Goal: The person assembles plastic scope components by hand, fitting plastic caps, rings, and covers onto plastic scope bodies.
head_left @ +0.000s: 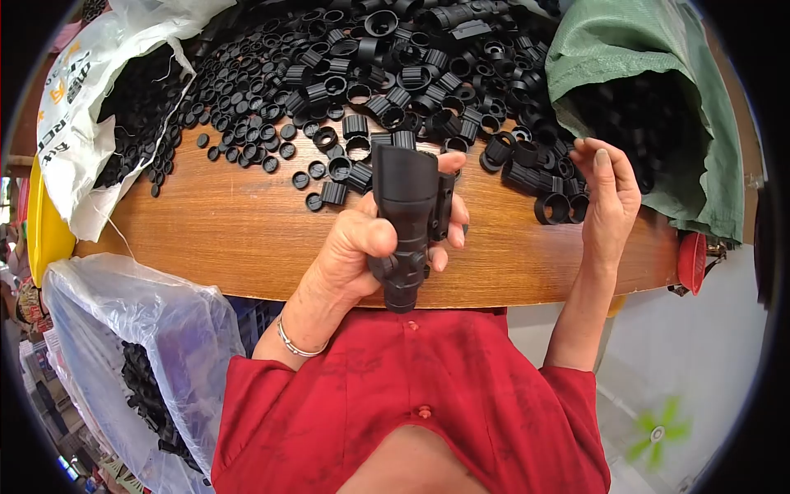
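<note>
My left hand [354, 247] is wrapped round a black scope-shaped plastic body [405, 193], its wide slanted end up and its narrow end towards my shirt. A side rail [442, 206] runs along the body's right side, near my fingertips. To the right, my right hand [609, 185] is raised beside the loose black rings, with its fingers loosely bent and apart from the thumb. Nothing shows in it. Close to it lie several smooth black rings [552, 208] and a ribbed black tube [527, 177].
Small black caps [247, 136] and ribbed rings [415, 78] cover the back of the wooden table [271, 267]. A white sack [70, 132] of caps lies at left, a green sack [625, 41] of black parts at right. A clear plastic bag [156, 309] with black pieces hangs lower left.
</note>
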A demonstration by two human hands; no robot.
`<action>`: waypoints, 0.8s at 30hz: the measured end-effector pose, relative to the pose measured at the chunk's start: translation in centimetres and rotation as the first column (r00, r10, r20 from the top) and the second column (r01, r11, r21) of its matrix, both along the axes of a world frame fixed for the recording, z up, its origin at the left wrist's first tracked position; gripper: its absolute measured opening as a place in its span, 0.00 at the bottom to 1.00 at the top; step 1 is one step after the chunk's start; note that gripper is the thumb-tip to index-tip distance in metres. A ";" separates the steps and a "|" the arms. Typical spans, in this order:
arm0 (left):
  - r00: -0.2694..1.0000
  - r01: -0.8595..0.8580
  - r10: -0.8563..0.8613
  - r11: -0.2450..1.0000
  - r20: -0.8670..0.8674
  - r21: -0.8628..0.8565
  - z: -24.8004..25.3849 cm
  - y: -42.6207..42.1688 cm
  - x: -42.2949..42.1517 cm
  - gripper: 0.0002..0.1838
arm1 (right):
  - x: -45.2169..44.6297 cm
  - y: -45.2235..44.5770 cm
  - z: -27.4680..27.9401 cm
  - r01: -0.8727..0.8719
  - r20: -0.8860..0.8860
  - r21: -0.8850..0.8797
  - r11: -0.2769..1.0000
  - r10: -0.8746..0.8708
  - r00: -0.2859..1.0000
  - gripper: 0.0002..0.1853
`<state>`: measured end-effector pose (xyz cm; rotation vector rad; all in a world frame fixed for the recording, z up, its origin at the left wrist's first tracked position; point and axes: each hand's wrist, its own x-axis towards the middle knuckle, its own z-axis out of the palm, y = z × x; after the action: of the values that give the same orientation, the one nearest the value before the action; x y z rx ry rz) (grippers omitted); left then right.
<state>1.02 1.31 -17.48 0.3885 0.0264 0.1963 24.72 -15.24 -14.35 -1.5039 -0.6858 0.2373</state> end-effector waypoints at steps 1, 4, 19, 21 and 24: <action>1.000 0.005 -0.005 1.000 0.005 0.000 0.0 0.0 0.0 0.59 | -0.2 0.0 0.0 -0.015 0.004 -0.007 1.000 0.015 1.000 0.10; 0.995 -0.060 0.058 0.998 0.084 0.013 -0.5 0.0 0.3 0.61 | -2.5 0.7 0.1 -0.043 0.004 -0.061 0.997 0.043 0.999 0.09; 0.916 0.313 -0.297 0.950 -0.270 0.015 0.7 -1.0 -1.1 0.51 | -7.4 4.9 1.0 -0.667 -0.324 0.073 0.742 0.650 0.687 0.44; 0.866 0.434 -0.345 0.878 -0.361 0.203 1.2 -1.0 -0.6 0.38 | -7.9 6.3 1.9 -0.753 -0.381 0.108 0.649 0.727 0.571 0.49; 0.850 0.459 -0.260 0.792 -0.458 0.402 3.0 -1.3 -0.7 0.29 | -9.6 7.1 3.8 -0.872 -0.232 -0.088 0.482 0.841 0.489 0.44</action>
<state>0.35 -0.02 -14.50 0.9436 0.2892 -0.2785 15.14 -8.11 -10.54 -1.1631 -1.2953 1.2377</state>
